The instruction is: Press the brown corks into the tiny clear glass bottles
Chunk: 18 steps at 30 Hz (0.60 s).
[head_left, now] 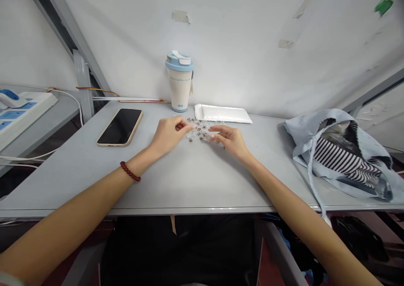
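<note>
Small clear and brown pieces lie scattered in a loose pile on the grey table, between my two hands. My left hand, with a dark red bracelet on its wrist, is at the pile's left side; its thumb and fingertips are pinched together, and what is between them is too small to make out. At the right side of the pile, my right hand has its thumb and fingers apart, the fingertips by the clear pieces at the edge.
A cup with a blue lid stands behind the pile, beside a flat white packet. A phone lies at the left. An open fabric bag rests on the right, and a power strip at the far left.
</note>
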{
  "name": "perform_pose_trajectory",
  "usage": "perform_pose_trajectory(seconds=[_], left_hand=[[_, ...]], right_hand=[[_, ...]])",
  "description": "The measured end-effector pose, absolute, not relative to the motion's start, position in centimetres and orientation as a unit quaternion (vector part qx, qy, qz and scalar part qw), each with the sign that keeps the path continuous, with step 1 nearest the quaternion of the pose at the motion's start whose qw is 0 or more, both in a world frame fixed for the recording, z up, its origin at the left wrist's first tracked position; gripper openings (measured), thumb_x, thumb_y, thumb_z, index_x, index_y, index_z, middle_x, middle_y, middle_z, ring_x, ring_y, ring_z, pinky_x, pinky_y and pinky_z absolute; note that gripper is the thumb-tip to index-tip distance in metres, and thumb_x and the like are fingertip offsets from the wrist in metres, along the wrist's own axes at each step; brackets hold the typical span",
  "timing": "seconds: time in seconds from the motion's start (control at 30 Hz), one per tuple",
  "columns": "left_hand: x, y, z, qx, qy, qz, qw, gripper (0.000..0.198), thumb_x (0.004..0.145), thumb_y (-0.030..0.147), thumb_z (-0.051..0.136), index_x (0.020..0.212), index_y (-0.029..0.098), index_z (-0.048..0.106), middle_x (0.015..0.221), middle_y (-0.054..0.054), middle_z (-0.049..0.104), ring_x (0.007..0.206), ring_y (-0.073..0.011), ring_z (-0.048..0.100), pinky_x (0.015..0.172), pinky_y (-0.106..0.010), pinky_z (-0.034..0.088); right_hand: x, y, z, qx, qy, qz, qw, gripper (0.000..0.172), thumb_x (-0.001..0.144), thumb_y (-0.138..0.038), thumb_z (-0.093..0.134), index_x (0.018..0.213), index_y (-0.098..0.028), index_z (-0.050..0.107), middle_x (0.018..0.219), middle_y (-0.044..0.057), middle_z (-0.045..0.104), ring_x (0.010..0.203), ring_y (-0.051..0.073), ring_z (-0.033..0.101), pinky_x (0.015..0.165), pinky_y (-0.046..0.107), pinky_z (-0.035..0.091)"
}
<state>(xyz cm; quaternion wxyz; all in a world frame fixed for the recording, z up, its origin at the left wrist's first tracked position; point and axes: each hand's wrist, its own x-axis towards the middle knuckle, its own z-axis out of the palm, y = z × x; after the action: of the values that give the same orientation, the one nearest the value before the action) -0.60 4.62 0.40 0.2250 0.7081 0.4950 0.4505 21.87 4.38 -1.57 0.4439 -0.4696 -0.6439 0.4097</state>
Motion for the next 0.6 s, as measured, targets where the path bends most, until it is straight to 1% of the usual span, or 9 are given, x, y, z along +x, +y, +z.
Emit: perform_pose_trajectory(seconds=[0.07, 0.1, 0.17, 0.23, 0.3, 0.37, 0.43, 0.5, 0.6], left_hand=[[-2.0, 5.7, 0.5, 0.682, 0.547, 0.447, 0.187, 0.024, 0.077, 0.037, 0.069, 0.064, 0.019, 0.063, 0.062, -0.002, 0.066, 0.059, -0.0157, 0.057, 0.06, -0.028, 0.044], [-2.8, 6.3, 0.5, 0.676, 0.567, 0.438, 0.169, 0.022, 0.078, 0.037, 0.068, 0.065, 0.019, 0.064, 0.064, -0.003, 0.068, 0.061, -0.017, 0.059, 0.062, -0.029, 0.046], [-4.3, 7.4, 0.3, 0.673, 0.604, 0.401, 0.146, 0.016, 0.075, 0.033, 0.068, 0.066, 0.02, 0.066, 0.068, -0.004, 0.07, 0.066, -0.0199, 0.062, 0.066, -0.031, 0.048], [-5.5, 8.3, 0.0, 0.683, 0.63, 0.341, 0.14, 0.009, 0.072, 0.029, 0.068, 0.072, 0.02, 0.07, 0.073, -0.005, 0.073, 0.072, -0.0228, 0.066, 0.072, -0.032, 0.05], [-6.0, 8.8, -0.4, 0.697, 0.646, 0.277, 0.142, 0.016, 0.071, 0.027, 0.068, 0.084, 0.02, 0.074, 0.082, -0.006, 0.075, 0.08, -0.0245, 0.068, 0.078, -0.033, 0.051], [-5.9, 8.9, -0.6, 0.709, 0.65, 0.229, 0.15, 0.027, 0.072, 0.026, 0.067, 0.096, 0.019, 0.075, 0.092, -0.008, 0.076, 0.087, -0.0254, 0.068, 0.083, -0.033, 0.051], [-5.4, 8.7, -0.8, 0.719, 0.646, 0.204, 0.153, 0.03, 0.074, 0.026, 0.065, 0.101, 0.017, 0.075, 0.1, -0.009, 0.075, 0.092, -0.0259, 0.067, 0.085, -0.034, 0.05], [-5.0, 8.6, -0.8, 0.728, 0.641, 0.193, 0.147, 0.025, 0.076, 0.025, 0.063, 0.096, 0.018, 0.075, 0.098, -0.009, 0.075, 0.092, -0.0258, 0.067, 0.086, -0.033, 0.05], [-4.6, 8.3, -0.8, 0.734, 0.639, 0.185, 0.139, 0.018, 0.079, 0.023, 0.06, 0.088, 0.017, 0.074, 0.089, -0.009, 0.075, 0.087, -0.0256, 0.067, 0.08, -0.033, 0.05]], right_hand=[[22.9, 5.4, -2.0, -0.5, -0.664, 0.347, 0.435, 0.031, 0.084, -0.031, 0.062, 0.11, -0.016, 0.07, 0.104, 0.009, 0.075, 0.077, 0.019, 0.069, 0.067, 0.034, 0.055], [23.4, 5.9, -2.3, -0.512, -0.675, 0.306, 0.433, 0.031, 0.087, -0.029, 0.057, 0.111, -0.016, 0.07, 0.105, 0.01, 0.074, 0.081, 0.02, 0.07, 0.069, 0.037, 0.055], [24.4, 6.8, -2.8, -0.519, -0.719, 0.209, 0.413, 0.03, 0.088, -0.023, 0.052, 0.11, -0.018, 0.072, 0.112, 0.011, 0.073, 0.096, 0.025, 0.068, 0.08, 0.043, 0.055], [25.0, 7.6, -3.3, -0.493, -0.778, 0.129, 0.367, 0.033, 0.088, -0.015, 0.049, 0.11, -0.02, 0.073, 0.122, 0.01, 0.071, 0.112, 0.027, 0.063, 0.095, 0.048, 0.05], [25.3, 8.2, -3.8, -0.457, -0.828, 0.085, 0.312, 0.038, 0.088, -0.011, 0.046, 0.113, -0.02, 0.073, 0.129, 0.009, 0.068, 0.122, 0.027, 0.057, 0.103, 0.049, 0.044], [25.2, 8.5, -4.2, -0.438, -0.855, 0.061, 0.272, 0.042, 0.09, -0.009, 0.041, 0.116, -0.019, 0.073, 0.129, 0.008, 0.068, 0.122, 0.028, 0.056, 0.104, 0.048, 0.044], [25.1, 8.6, -4.5, -0.436, -0.863, 0.04, 0.254, 0.042, 0.092, -0.01, 0.04, 0.116, -0.019, 0.073, 0.125, 0.009, 0.07, 0.118, 0.029, 0.057, 0.1, 0.048, 0.046], [25.0, 8.5, -4.6, -0.44, -0.863, 0.023, 0.247, 0.038, 0.093, -0.012, 0.042, 0.115, -0.019, 0.073, 0.12, 0.01, 0.072, 0.112, 0.03, 0.058, 0.095, 0.048, 0.047], [24.8, 8.4, -4.6, -0.446, -0.862, 0.009, 0.241, 0.033, 0.092, -0.013, 0.047, 0.109, -0.018, 0.074, 0.108, 0.013, 0.074, 0.102, 0.03, 0.059, 0.09, 0.046, 0.048]])
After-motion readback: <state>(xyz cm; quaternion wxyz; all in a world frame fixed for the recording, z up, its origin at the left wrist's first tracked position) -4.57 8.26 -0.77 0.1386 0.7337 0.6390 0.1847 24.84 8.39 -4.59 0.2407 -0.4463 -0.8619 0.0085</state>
